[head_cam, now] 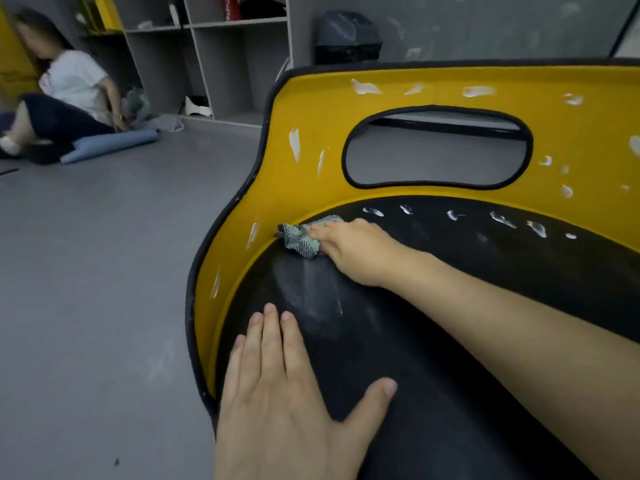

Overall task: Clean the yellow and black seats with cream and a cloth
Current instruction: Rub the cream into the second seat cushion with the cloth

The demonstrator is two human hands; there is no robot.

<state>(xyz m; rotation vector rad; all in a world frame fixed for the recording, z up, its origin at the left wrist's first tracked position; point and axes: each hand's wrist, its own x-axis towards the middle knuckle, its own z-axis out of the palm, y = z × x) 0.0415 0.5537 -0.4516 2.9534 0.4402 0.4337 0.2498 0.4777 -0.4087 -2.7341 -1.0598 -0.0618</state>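
A yellow and black seat (433, 358) fills the right half of the view. Its black cushion is ringed by a yellow backrest (311, 109) with an oval cut-out. White dabs of cream (366, 87) dot the yellow rim and the far edge of the black cushion, and a pale smear lies across the cushion's middle. My right hand (353, 252) grips a bunched grey-green cloth (300, 239) and holds it against the seam between cushion and backrest. My left hand (287, 386) lies flat on the near left part of the black cushion, fingers straight and spread.
Grey floor (104, 289) stretches to the left of the seat. A person (65, 98) sits on the floor at the far left beside a rolled blue mat (114, 143). Grey shelving (214, 57) stands against the back wall, with a black bag (348, 38) to its right.
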